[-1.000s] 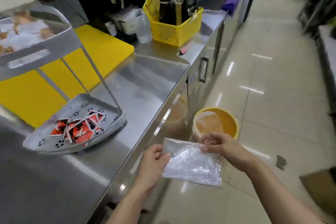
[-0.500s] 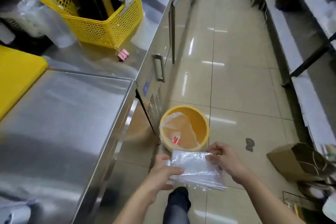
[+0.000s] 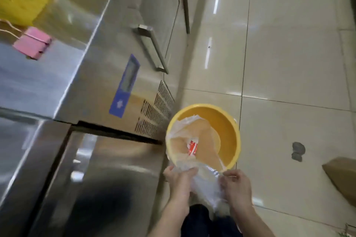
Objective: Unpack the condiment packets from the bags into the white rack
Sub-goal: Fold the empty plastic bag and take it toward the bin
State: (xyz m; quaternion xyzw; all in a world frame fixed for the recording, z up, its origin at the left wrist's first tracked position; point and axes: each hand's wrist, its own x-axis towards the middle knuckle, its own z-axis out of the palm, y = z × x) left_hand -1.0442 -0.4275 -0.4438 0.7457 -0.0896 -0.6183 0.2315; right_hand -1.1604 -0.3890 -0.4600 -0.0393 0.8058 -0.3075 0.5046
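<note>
nothing can be read. the blue label (image 3: 124, 86) on the steel counter's front, up and left of the yellow bucket (image 3: 229, 127), is blurred; the red packet (image 3: 193, 147) inside that bucket shows print too small to tell.

No sleeves are worn: both forearms are left bare to the wrists. Dark trousers (image 3: 200, 221) are seen below, btwn the arms.

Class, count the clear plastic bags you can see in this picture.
2: one crumpled between the left hand and right hand, one lying inside the yellow bucket on the floor. Others may be hidden.
</note>
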